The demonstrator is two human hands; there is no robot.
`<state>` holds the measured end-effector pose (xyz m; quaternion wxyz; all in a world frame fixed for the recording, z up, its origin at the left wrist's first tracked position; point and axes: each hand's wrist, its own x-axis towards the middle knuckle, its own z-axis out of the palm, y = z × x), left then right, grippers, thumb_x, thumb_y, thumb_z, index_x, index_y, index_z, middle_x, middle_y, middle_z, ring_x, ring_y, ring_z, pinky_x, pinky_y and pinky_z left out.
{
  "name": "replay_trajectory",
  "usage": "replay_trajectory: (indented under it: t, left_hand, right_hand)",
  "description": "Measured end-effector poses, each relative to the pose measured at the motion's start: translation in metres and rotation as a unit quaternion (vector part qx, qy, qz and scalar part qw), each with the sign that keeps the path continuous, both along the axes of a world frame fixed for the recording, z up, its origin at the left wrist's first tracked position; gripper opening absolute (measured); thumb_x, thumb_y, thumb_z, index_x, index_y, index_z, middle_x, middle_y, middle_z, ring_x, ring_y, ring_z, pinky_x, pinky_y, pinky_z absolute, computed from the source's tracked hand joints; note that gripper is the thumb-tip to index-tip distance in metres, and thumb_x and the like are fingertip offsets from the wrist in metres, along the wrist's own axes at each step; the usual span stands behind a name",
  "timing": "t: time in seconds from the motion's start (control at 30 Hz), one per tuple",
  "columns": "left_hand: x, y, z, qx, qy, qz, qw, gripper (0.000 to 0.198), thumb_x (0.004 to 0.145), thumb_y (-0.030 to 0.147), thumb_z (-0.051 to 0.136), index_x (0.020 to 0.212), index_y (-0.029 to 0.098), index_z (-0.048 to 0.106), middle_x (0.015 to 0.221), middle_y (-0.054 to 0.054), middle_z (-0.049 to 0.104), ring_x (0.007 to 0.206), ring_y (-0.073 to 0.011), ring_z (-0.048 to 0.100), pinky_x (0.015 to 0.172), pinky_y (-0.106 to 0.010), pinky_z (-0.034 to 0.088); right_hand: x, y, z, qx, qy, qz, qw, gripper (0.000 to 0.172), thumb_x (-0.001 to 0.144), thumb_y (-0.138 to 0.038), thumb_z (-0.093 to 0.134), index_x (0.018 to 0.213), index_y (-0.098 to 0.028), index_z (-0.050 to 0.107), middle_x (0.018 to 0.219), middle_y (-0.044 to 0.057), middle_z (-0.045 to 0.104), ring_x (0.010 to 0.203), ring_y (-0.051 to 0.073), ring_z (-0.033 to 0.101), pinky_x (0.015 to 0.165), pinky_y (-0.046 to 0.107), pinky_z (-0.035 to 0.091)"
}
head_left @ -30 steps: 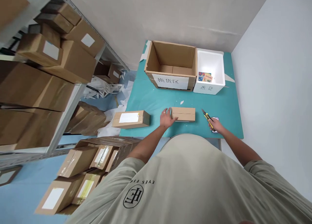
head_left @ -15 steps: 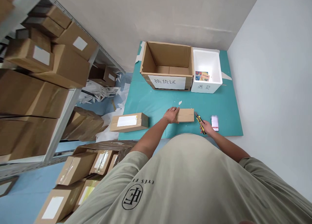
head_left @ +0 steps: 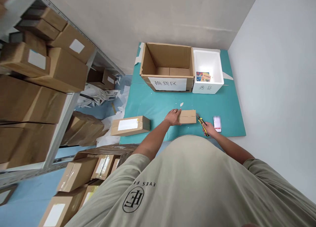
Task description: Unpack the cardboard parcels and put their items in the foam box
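Note:
A small sealed cardboard box [head_left: 188, 116] lies on the teal table [head_left: 158, 102] right in front of me. My left hand [head_left: 172, 117] rests flat on its left end, fingers laid over the top. My right hand [head_left: 209, 128] is closed around a yellow-and-black utility knife [head_left: 202, 122], whose tip points at the right end of the box and nearly touches it. A phone [head_left: 217, 124] lies on the table just right of that hand.
At the back of the table stand a large open cardboard box [head_left: 168, 67] with a white label and a white foam box [head_left: 207, 72] holding colourful packets. A labelled parcel [head_left: 129, 125] sits at the table's left edge. Shelves of cartons [head_left: 41, 65] and floor parcels fill the left.
My left hand has slid from beside the small box onto its left end. My right hand has brought the knife leftward from near the phone up to the box's right end.

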<state>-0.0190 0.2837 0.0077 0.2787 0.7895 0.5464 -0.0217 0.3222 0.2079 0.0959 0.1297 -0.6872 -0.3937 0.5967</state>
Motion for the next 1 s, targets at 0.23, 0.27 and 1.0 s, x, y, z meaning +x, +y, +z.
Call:
replay_trajectory:
  t: [0.23, 0.27, 1.0]
  left_hand:
    - [0.0, -0.003, 0.001, 0.009, -0.001, -0.005, 1.0, 0.139, 0.072, 0.062, 0.098, 0.187, 0.02, 0.033, 0.178, -0.022, 0.051, 0.164, -0.0463, 0.044, 0.141, -0.051, 0.034]
    - [0.0, -0.003, 0.001, 0.01, -0.004, -0.004, 1.0, 0.139, 0.072, 0.063, 0.098, 0.187, 0.02, 0.034, 0.177, -0.022, 0.051, 0.165, -0.0466, 0.044, 0.141, -0.051, 0.034]
    - [-0.002, 0.0, -0.001, 0.02, -0.014, -0.013, 1.0, 0.137, 0.069, 0.061, 0.098, 0.187, 0.023, 0.039, 0.177, -0.021, 0.052, 0.165, -0.0489, 0.045, 0.144, -0.055, 0.025]
  right_hand:
    - [0.008, -0.003, 0.006, -0.024, -0.015, 0.018, 0.999, 0.034, 0.118, -0.051, 0.066, 0.097, -0.025, 0.059, 0.064, -0.005, 0.062, 0.049, 0.012, 0.055, 0.048, 0.021, 0.049]
    - [0.009, -0.003, 0.006, -0.025, -0.018, 0.023, 0.999, 0.034, 0.118, -0.051, 0.065, 0.097, -0.025, 0.059, 0.064, -0.005, 0.062, 0.049, 0.012, 0.055, 0.048, 0.021, 0.048]
    - [0.02, -0.027, 0.007, -0.014, -0.054, 0.068, 0.996, 0.041, 0.113, -0.061, 0.068, 0.094, -0.027, 0.058, 0.062, -0.004, 0.062, 0.047, 0.015, 0.053, 0.045, 0.025, 0.045]
